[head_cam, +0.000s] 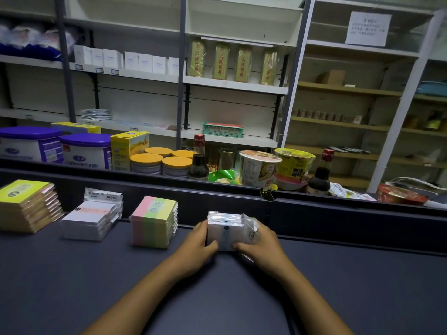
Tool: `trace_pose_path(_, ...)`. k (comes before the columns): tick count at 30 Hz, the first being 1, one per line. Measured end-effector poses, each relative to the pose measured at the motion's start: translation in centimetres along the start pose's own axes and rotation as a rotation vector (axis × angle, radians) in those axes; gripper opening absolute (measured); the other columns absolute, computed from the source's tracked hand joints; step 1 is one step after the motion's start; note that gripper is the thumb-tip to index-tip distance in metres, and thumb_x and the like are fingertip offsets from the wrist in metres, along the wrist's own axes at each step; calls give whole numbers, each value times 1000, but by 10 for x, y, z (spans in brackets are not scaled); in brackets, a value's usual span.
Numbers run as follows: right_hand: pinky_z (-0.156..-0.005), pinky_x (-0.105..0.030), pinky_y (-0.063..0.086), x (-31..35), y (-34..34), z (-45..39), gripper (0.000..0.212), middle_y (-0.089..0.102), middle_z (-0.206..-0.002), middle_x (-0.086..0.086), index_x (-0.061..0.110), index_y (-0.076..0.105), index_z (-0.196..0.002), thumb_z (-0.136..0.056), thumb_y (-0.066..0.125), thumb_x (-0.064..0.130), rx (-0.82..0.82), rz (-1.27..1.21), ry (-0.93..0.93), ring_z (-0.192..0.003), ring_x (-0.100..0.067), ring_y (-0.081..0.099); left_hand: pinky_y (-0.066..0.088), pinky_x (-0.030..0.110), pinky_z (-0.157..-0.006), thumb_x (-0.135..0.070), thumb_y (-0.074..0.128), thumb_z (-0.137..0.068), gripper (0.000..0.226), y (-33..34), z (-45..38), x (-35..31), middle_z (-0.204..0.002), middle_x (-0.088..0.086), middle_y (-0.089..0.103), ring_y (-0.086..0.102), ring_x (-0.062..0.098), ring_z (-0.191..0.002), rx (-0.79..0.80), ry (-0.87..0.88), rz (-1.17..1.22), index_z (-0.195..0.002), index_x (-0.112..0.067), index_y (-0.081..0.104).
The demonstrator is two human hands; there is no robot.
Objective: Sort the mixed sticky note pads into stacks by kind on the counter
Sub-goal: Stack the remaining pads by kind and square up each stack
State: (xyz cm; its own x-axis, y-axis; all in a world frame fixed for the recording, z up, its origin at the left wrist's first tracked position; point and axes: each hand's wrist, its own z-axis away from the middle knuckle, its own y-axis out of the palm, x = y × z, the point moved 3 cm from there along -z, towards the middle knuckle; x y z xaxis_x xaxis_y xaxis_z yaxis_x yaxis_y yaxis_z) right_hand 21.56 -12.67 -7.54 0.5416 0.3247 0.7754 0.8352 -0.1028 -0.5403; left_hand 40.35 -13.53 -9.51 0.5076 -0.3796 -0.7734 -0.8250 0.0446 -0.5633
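Four stacks of sticky note pads stand in a row on the dark counter [72, 274]. At the far left is a yellow-and-brown stack [26, 206]. Beside it sits a white stack [90, 222] with hang tabs. A pink-and-green stack [154, 221] stands in the middle. My left hand [198, 243] and my right hand [260, 245] grip the fourth stack, white pads in clear wrap [227, 232], from its two sides, thumbs on the front face. That stack stands on the counter close to the raised back ledge.
A raised dark ledge [314, 213] runs along the back of the counter. Behind it stand milk powder tins [85, 151], orange-lidded cans [146, 163], soy sauce bottles [198, 160] and instant noodle cups [258, 168]. Shelving fills the background.
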Motion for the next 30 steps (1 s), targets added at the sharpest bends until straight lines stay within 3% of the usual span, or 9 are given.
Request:
trace_pose_path(4,-75,-2,44,1,-2,-3,65,66,-99,25,35,58,-122,-71,81,3,-49,-38,-21,-90,18,61,36,27,-111,-9,56,-93,58,-1,0,-4,-140,1,47,45,12,-131,-23,25,4,-147,-16,35)
trace_pose_path(7,-76,3,41,0,4,0,66,63,-101,29,32,57,-130,-73,79,7,0,11,-8,-90,27,54,31,25,-114,-15,56,-93,75,0,4,0,-150,-2,41,40,11,-137,44,-23,-88,-155,-19,15)
trace_pose_path(10,-75,4,40,-2,4,-1,68,62,-102,29,25,58,-134,-72,80,7,5,2,4,-90,29,53,44,30,-105,-18,60,-91,93,-4,8,-6,-143,-2,50,55,12,-121,8,-11,-89,-154,-35,-7)
trace_pose_path(12,-74,4,39,-2,3,-2,69,62,-102,29,23,58,-135,-72,81,7,6,-11,10,-90,29,53,49,35,-99,-15,60,-89,95,-10,11,-16,-139,-5,50,60,13,-111,-31,86,-125,-148,-54,-4)
trace_pose_path(15,-71,3,39,-1,4,-1,69,62,-98,27,24,58,-136,-73,81,9,-10,9,10,-86,26,55,49,42,-95,-11,54,-89,88,-13,16,-25,-139,-12,41,59,18,-105,-13,187,-261,-141,-67,9)
trace_pose_path(22,-72,2,41,-4,5,-1,73,61,-102,24,26,53,-140,-75,81,12,-3,8,17,-90,18,56,48,44,-97,-9,49,-92,76,-9,11,-19,-131,-9,42,54,25,-117,13,164,-292,-134,-68,25)
trace_pose_path(30,-74,2,41,0,4,-2,70,62,-100,27,22,57,-137,-72,83,10,-38,-3,-6,-89,24,57,47,43,-99,-8,50,-93,86,-12,15,-22,-133,-9,41,55,24,-118,-14,174,-272,-140,-68,12)
